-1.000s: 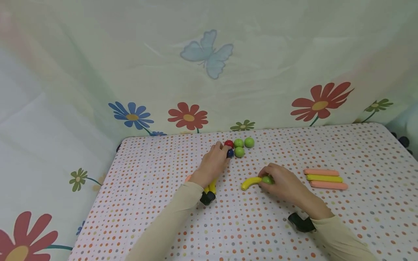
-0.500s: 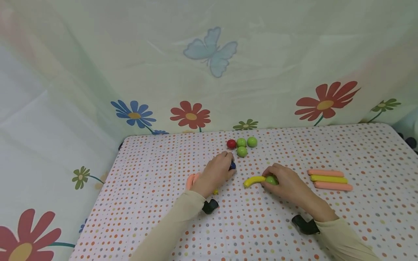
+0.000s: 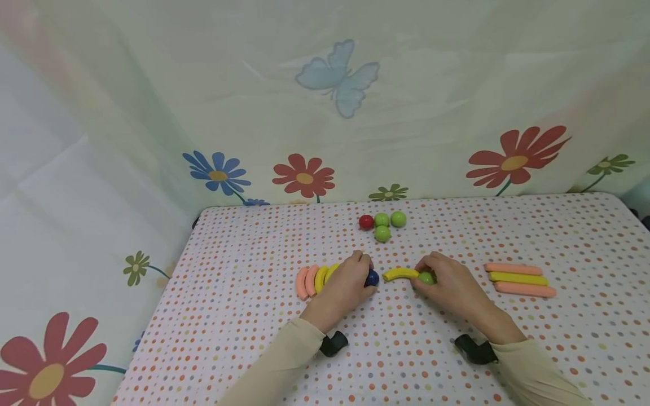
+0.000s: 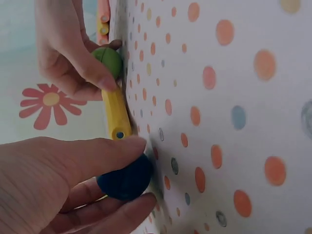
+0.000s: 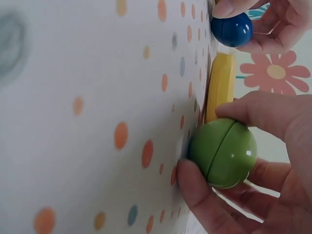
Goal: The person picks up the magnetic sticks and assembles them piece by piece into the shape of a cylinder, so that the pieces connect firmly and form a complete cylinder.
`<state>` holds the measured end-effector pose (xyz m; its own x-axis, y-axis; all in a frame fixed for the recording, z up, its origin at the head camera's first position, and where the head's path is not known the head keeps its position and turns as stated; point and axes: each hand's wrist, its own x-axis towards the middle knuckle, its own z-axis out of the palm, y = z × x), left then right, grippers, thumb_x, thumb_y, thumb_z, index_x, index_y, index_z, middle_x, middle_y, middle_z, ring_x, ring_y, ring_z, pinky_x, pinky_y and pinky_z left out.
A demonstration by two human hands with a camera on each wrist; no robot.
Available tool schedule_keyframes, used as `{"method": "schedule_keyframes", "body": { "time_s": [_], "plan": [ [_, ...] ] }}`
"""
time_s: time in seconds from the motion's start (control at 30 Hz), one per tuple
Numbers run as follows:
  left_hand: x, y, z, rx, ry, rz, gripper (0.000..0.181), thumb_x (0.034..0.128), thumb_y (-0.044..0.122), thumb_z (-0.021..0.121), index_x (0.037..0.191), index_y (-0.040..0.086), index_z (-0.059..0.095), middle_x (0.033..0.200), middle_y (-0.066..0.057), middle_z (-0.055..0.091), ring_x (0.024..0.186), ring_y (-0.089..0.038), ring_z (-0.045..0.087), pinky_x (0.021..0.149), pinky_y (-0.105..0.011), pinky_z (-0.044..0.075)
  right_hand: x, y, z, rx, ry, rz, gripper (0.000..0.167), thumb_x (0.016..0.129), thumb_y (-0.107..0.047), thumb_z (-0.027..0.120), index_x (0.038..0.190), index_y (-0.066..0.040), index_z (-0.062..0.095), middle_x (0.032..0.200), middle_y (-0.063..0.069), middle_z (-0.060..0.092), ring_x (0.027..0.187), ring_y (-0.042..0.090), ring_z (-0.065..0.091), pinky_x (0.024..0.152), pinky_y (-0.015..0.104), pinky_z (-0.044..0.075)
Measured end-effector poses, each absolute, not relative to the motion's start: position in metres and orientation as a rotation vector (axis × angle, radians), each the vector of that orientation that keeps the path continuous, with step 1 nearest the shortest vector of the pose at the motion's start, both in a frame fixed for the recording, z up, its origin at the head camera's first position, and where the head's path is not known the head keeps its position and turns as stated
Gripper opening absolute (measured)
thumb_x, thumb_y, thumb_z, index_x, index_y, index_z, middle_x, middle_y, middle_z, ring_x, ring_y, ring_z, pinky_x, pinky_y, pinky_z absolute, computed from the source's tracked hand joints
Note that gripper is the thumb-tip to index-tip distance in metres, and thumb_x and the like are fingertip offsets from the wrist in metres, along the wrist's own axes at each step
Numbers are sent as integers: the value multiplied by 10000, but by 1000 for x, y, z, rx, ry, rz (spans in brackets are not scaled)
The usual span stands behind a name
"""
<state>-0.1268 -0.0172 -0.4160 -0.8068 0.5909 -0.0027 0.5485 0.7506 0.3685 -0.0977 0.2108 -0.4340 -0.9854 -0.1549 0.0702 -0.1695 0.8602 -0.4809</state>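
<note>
Flowered cloth (image 3: pixel 228 84) hangs behind a dotted table (image 3: pixel 213 338). From the head view, the left hand (image 3: pixel 346 286) holds a blue ball (image 3: pixel 373 278) just beside the left end of a yellow curve (image 3: pixel 401 273); the right hand (image 3: pixel 449 285) grips a green ball (image 3: pixel 426 278) at its right end. Left of these lie two pink curves (image 3: pixel 302 283) and two yellow ones, partly behind the left hand. On the right, two pink sticks (image 3: pixel 513 268) flank a yellow stick (image 3: pixel 518 278). Farther back, a red ball (image 3: pixel 366 222) sits by three green balls (image 3: pixel 382 234).

Left wrist view: the blue ball is pinched between thumb and fingers, near the yellow curve's end.

Right wrist view: thumb and fingers span the green ball, with the thumb where ball and yellow curve meet.
</note>
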Motion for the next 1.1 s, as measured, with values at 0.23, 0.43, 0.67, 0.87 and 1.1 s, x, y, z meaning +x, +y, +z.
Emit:
{"method": "schedule_keyframes", "body": {
  "time_s": [0.23,0.43,0.67,0.87,1.1],
  "plan": [
    [-122,-19,-422,941,2858,594,293,969,130,763,1220,-3,687,1135,-102,654,1013,-167,647,897,-225,553,-100,207,-433,206,-3018,797,217,879,-137,800,956,36,693,834,79,592,696,188,519,600,363,444],
    [-121,-17,-423,824,2805,740,358,950,194,806,1213,-13,679,1171,-115,644,1034,-165,651,912,-228,554,-102,203,-434,185,-2996,852,206,885,-117,789,967,36,677,817,77,579,682,190,499,582,344,417],
    [-122,-16,-426,772,2831,805,349,943,174,812,1208,-4,671,1150,-104,640,1051,-174,665,920,-234,560,-100,195,-434,157,-2973,931,198,884,-86,772,984,52,671,837,91,608,683,185,505,588,334,423],
    [-125,-12,-427,733,2818,827,342,955,171,798,1226,20,657,1156,-92,635,1034,-142,652,903,-208,553,-101,192,-433,157,-2989,933,205,913,-93,749,1016,63,666,854,108,610,684,187,511,578,346,436],
    [-126,-9,-426,748,2808,810,329,960,147,788,1236,19,665,1191,-95,632,1091,-157,648,935,-218,543,-104,191,-431,230,-3015,888,221,927,-118,762,1067,39,696,881,85,621,701,172,533,603,361,472]
  ]
}}
